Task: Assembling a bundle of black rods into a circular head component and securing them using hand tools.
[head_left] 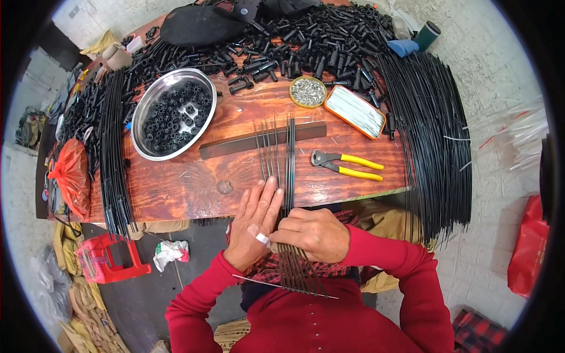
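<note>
Several thin dark metal ribs, like umbrella ribs, run from the table over its near edge toward my lap. Their far ends rest across a dark flat bar, some spread apart and some bunched. At the near end they fan out along a thin pale wire. My left hand, with a white strip round one finger, lies flat on the left-hand ribs at the table edge, fingers stretched. My right hand is closed around the bunched ribs just beside it. Its fingertips are partly hidden.
Yellow-handled pincers lie right of the ribs. Beyond are a round tin of silver bits, a rectangular tin of pale pins and heaped black parts. A steel bowl holds black rings. Rod bundles overhang the right edge.
</note>
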`<state>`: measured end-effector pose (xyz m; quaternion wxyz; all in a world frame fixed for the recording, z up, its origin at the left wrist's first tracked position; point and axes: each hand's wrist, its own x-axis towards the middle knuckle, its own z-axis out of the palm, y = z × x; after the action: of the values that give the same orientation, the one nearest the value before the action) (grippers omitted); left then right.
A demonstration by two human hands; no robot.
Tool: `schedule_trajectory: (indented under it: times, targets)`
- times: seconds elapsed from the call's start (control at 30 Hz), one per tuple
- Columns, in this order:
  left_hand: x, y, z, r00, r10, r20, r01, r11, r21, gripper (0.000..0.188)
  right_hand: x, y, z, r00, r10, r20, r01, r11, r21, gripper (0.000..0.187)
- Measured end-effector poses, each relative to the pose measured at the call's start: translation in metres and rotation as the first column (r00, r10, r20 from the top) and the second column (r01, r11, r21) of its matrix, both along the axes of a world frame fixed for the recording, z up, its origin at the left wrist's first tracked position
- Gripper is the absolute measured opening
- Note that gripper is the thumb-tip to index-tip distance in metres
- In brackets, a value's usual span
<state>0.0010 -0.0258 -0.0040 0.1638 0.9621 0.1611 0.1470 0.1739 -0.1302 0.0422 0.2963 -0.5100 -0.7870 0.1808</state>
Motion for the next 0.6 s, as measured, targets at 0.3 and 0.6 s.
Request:
schedule_trajectory:
  times: [0.3, 0.6]
  targets:
    - [0.004, 0.002, -0.003, 1.0, 0.001, 0.02, -0.001, 1.0, 0.017, 0.063, 0.001, 0.004, 0.0, 0.998, 0.059, 0.008, -0.059, 0.998, -0.013, 0.035]
    - [0.012, 0.015, 0.0, 0.984, -0.132, 0.117, 0.153, 0.968, -0.197, 0.059, 0.001, 0.013, -0.007, 0.982, 0.166, -0.09, -0.164, 0.986, 0.026, 0.022]
